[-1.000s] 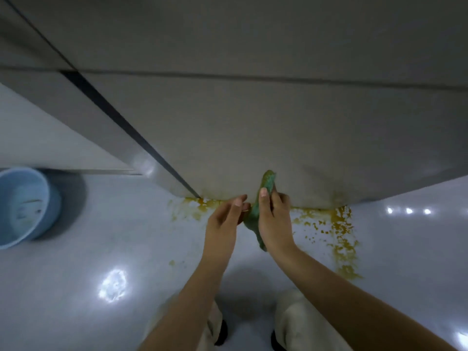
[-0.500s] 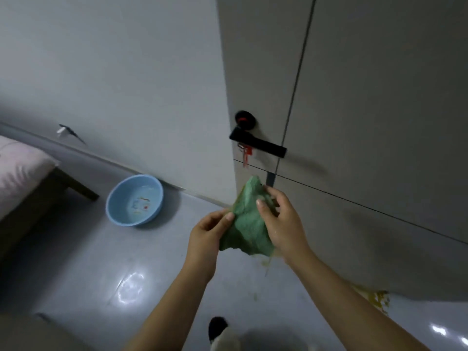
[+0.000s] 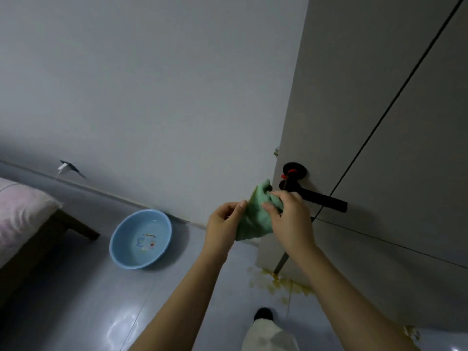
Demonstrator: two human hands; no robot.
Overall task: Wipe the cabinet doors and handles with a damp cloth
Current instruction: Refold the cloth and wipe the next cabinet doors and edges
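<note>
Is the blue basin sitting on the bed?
No. The blue basin stands on the floor near the wall, beside the bed and apart from it.

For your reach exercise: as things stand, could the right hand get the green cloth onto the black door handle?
Probably yes: the right hand grips the green cloth beside the black door handle, nothing between.

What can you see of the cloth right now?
The cloth is green and looks like soft, fuzzy fabric, bunched and creased rather than spread flat. It hangs in the air between both hands: the left hand pinches its left edge, and the right hand grips its upper right part, fingers curled over it. Its top corner rises just left of the black handle; whether it touches that is unclear. Its lower edge hangs loose above the floor.
</note>
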